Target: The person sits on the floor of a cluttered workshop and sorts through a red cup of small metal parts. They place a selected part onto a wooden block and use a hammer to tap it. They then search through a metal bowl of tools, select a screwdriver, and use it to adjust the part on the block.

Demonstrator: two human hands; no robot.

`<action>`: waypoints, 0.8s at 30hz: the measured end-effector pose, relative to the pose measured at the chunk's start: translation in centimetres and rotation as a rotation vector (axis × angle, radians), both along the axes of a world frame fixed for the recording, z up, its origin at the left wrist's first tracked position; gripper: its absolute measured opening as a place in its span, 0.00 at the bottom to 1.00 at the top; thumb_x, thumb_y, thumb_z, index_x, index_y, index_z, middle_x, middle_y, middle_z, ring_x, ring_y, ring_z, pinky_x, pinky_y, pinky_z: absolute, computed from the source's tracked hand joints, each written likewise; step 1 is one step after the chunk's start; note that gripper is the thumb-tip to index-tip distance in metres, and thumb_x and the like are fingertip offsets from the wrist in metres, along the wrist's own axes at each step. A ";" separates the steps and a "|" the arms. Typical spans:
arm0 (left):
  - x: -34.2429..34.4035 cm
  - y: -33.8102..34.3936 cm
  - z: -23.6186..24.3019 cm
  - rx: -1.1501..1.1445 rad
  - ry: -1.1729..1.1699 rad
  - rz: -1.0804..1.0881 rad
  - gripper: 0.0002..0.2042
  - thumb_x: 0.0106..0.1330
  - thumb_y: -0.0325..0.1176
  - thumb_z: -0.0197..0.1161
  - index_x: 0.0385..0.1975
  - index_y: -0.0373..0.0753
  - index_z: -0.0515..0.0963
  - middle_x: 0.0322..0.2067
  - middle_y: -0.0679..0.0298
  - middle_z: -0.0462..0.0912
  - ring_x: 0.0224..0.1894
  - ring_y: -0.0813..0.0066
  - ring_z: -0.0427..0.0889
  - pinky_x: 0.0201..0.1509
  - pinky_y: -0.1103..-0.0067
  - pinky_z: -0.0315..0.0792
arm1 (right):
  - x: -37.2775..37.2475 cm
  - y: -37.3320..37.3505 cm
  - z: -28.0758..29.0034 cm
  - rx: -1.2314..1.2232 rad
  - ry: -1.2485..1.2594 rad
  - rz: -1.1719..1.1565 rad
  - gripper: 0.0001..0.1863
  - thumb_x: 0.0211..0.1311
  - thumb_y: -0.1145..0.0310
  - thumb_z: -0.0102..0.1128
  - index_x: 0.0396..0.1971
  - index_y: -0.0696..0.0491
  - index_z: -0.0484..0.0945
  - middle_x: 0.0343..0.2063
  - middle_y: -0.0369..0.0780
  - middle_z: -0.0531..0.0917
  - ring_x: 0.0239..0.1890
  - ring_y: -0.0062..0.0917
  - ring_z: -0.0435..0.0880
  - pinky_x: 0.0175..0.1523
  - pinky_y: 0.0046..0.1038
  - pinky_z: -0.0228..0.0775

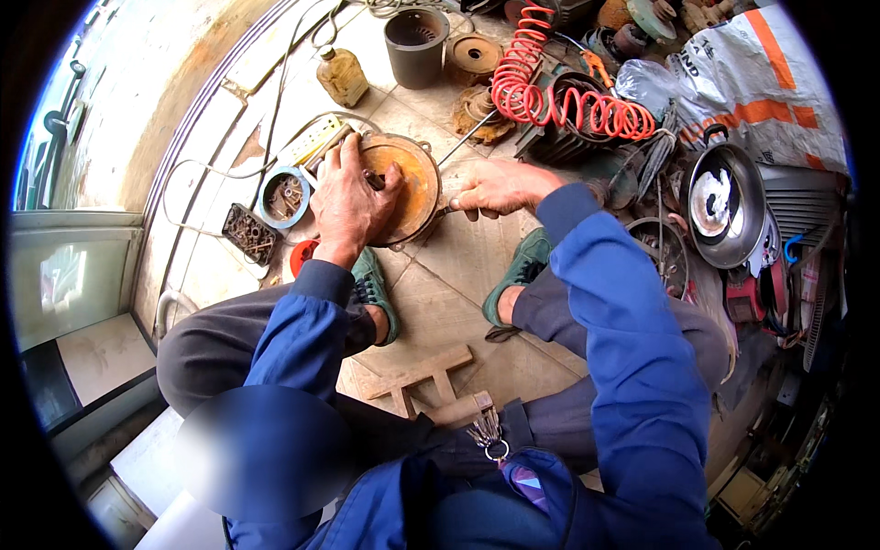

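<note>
tiled floor (411, 307) below; our left hand (351, 203) likely steadies rusty disc (418, 188), grip unclear; our right hand (502, 188) pinches dark tool (445, 212).

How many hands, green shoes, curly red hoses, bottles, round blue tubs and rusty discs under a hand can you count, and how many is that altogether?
Hands: 2 (left hand, right hand)
Green shoes: 2 (left shoe, right shoe)
Curly red hose: 1
Bottle: 1
Round blue tub: 1
Rusty disc under the left hand: 1
Total: 8
</note>
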State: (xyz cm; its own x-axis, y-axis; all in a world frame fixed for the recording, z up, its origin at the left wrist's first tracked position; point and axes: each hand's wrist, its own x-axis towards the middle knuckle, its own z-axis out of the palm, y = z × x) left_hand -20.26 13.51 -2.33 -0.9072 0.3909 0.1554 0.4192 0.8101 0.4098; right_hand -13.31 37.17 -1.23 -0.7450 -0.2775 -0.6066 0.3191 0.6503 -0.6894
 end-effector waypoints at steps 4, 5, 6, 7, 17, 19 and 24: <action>0.0 0.2 -0.1 -0.003 0.022 0.000 0.35 0.61 0.51 0.64 0.63 0.35 0.68 0.53 0.47 0.77 0.53 0.47 0.79 0.55 0.61 0.75 | -3.0 -0.3 -0.4 0.063 -0.022 0.161 0.15 0.57 0.61 0.58 0.23 0.58 0.82 0.15 0.39 0.79 0.16 0.26 0.75 0.21 0.31 0.64; 0.0 0.2 0.1 0.001 0.019 0.003 0.34 0.60 0.51 0.64 0.63 0.35 0.69 0.53 0.47 0.77 0.53 0.48 0.79 0.55 0.61 0.75 | -3.8 -0.4 -0.7 0.032 0.009 0.209 0.14 0.56 0.62 0.59 0.23 0.58 0.82 0.15 0.38 0.79 0.16 0.25 0.76 0.21 0.31 0.65; 0.0 0.3 0.3 0.005 0.017 0.003 0.34 0.60 0.51 0.65 0.63 0.35 0.69 0.53 0.47 0.77 0.53 0.48 0.79 0.55 0.61 0.75 | -4.3 -0.6 -1.0 0.002 0.039 0.256 0.12 0.56 0.63 0.59 0.23 0.58 0.81 0.14 0.38 0.79 0.16 0.25 0.76 0.21 0.31 0.65; 0.1 0.4 0.4 0.009 0.014 0.003 0.34 0.60 0.50 0.65 0.63 0.36 0.69 0.53 0.47 0.77 0.53 0.48 0.79 0.55 0.61 0.75 | -4.5 -0.5 -1.1 0.016 0.003 0.276 0.12 0.56 0.64 0.60 0.23 0.57 0.81 0.15 0.38 0.79 0.16 0.25 0.76 0.21 0.30 0.65; 0.0 0.3 0.4 0.020 -0.017 0.024 0.34 0.59 0.49 0.67 0.63 0.38 0.70 0.55 0.49 0.78 0.56 0.49 0.79 0.58 0.63 0.74 | -5.7 -0.9 2.0 0.147 -0.018 0.264 0.15 0.55 0.59 0.71 0.21 0.56 0.82 0.16 0.36 0.79 0.16 0.24 0.75 0.22 0.29 0.66; 0.1 0.3 0.6 0.018 -0.029 0.028 0.34 0.59 0.50 0.67 0.63 0.37 0.70 0.55 0.49 0.77 0.56 0.49 0.78 0.58 0.63 0.73 | -5.7 -0.8 2.0 0.131 0.002 0.272 0.15 0.54 0.59 0.71 0.22 0.56 0.83 0.16 0.36 0.80 0.17 0.24 0.75 0.22 0.29 0.66; -0.1 0.2 0.1 -0.002 0.033 0.010 0.33 0.60 0.51 0.65 0.63 0.38 0.69 0.54 0.49 0.77 0.54 0.48 0.79 0.56 0.62 0.75 | -6.4 -1.0 1.9 0.225 0.141 0.315 0.15 0.50 0.60 0.73 0.24 0.57 0.83 0.17 0.39 0.80 0.20 0.28 0.79 0.26 0.34 0.68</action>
